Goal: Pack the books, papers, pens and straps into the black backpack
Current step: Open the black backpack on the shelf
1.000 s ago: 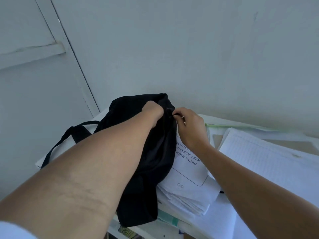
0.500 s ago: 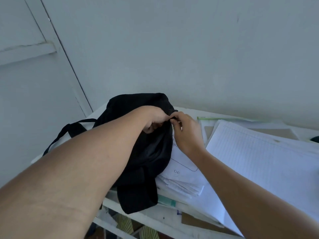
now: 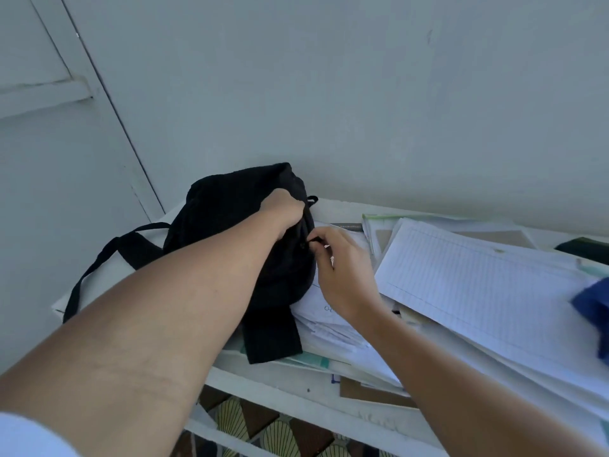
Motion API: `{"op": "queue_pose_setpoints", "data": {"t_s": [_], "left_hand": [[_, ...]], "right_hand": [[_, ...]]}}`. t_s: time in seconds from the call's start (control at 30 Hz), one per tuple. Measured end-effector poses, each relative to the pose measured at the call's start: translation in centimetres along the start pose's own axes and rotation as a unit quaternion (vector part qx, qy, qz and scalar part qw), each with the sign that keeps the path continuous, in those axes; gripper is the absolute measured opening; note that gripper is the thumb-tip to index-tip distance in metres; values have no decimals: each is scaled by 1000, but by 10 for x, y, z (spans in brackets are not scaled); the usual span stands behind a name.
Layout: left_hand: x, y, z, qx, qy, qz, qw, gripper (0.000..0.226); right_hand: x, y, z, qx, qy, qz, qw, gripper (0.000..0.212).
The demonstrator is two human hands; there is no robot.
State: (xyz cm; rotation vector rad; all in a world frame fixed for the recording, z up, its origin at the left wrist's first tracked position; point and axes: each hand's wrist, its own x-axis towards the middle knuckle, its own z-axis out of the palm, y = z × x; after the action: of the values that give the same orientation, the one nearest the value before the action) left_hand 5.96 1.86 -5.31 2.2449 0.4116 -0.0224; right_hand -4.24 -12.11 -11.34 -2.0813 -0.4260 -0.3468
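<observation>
The black backpack lies on the left end of a white table, against the wall. My left hand grips the fabric at its top right edge. My right hand pinches a small black zipper pull on the bag's right side. A black strap trails off the bag to the left. A stack of printed papers lies under the bag's right edge. A large lined sheet tops a pile of books and papers on the right.
A blue object pokes in at the right edge. A dark item sits at the far right by the wall. Brown card lies near the table's front rim. A door frame stands to the left. Patterned floor shows below.
My right hand has slid down the bag's right side with the pull, while my left hand shifted up to the top edge. The view has tilted, showing more table.
</observation>
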Motion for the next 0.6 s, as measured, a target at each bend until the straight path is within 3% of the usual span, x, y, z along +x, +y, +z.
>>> {"op": "queue_pose_setpoints", "data": {"t_s": [0.07,0.13,0.2,0.33,0.5,0.6], "left_hand": [[-10,-3,1,15,-92,-46,995,28],[-16,-7,6,118,-164,-68,977,31],[-17,-8,10,130,-135,-32,982,20],[-11,-11,11,63,34,43,996,23],[-50,-10,1,-4,10,100,995,27],[-108,-24,-17,111,68,200,971,15]], "right_hand": [[-14,-2,1,-12,-12,-16,1000,20],[-20,-3,2,-10,-15,-6,1000,21],[-21,-4,2,-6,-11,15,1000,21],[-31,-8,2,-9,-2,-4,1000,19],[-40,-6,2,7,-9,20,1000,16],[-39,-8,-2,51,-2,48,998,13]]}}
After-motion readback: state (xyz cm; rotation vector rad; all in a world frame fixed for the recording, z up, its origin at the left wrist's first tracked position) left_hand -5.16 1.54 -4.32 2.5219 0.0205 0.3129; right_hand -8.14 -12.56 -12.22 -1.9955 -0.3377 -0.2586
